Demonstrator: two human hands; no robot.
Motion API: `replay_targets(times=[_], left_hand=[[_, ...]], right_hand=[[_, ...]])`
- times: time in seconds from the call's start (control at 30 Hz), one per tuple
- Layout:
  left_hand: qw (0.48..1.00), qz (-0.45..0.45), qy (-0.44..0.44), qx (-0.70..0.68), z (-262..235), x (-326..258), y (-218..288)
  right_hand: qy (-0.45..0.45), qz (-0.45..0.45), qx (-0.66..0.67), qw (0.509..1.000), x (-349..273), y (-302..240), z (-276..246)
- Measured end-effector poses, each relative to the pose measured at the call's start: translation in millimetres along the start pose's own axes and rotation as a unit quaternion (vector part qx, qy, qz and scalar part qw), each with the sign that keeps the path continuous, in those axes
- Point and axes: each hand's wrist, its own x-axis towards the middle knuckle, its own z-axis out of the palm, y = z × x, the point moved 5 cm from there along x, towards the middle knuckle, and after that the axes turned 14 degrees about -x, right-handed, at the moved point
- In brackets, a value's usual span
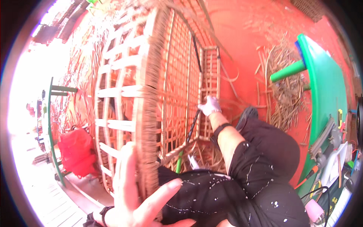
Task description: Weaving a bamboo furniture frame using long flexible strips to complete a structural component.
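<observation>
Frame: large wicker furniture frame point(151, 94), woven cane over a lattice of pale slats, standing on edge and leaning against the lap; upper part reaching toward the top of the view.
Left hand point(132, 193): low in the view, fingers spread wide, palm pressed flat against the woven edge of the frame; bracing only, nothing gripped.
Right hand point(209, 106): reaching up to the inner side of the frame, near the small cane side panel point(211, 75); fingers curled on what looks like a thin cane strand, though too small to tell for sure whether anything is pinched.
Dark rod point(193, 125): slanting down just below the right hand, crossing the weave; contact with the hand unclear.
Floor point(245, 30): red, strewn with loose cane strips point(281, 87) and offcuts.
Desk point(325, 87): green, at the right, with tools and cables on its near end.
Red bag point(77, 151): on the ground at the left, well apart from both hands.
Risk, tipping: frame balanced on edge with only an open palm steadying it; a pull from the right hand likely to swing or topple it.
Risk, strand: thin cane apt to snap or slip from the fingers if bent sharply.
Risk, snagging: sleeve or watch strap likely to catch on bristly cane ends.
</observation>
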Motion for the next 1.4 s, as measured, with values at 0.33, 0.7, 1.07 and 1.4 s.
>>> replay_targets(times=[0.33, 0.7, 1.07, 1.4], left_hand=[[0.996, 0.055, 0.049, 0.048, 12.6, -4.3, 30.1], [0.989, 0.112, 0.064, 0.065, 24.4, -21.7, 43.9], [0.985, 0.168, -0.022, 0.016, 22.3, -53.9, 46.6], [0.982, 0.185, -0.028, 0.029, 24.8, -53.0, 48.6]], right_hand=[[-0.124, -0.155, 0.597, 0.778, -107.6, -114.0, -209.1], [-0.003, -0.193, 0.522, 0.831, -210.6, -139.5, -268.2], [0.046, -0.234, 0.342, 0.909, -255.8, -99.5, -281.7], [0.042, -0.167, 0.275, 0.946, -198.2, -83.5, -331.5]])
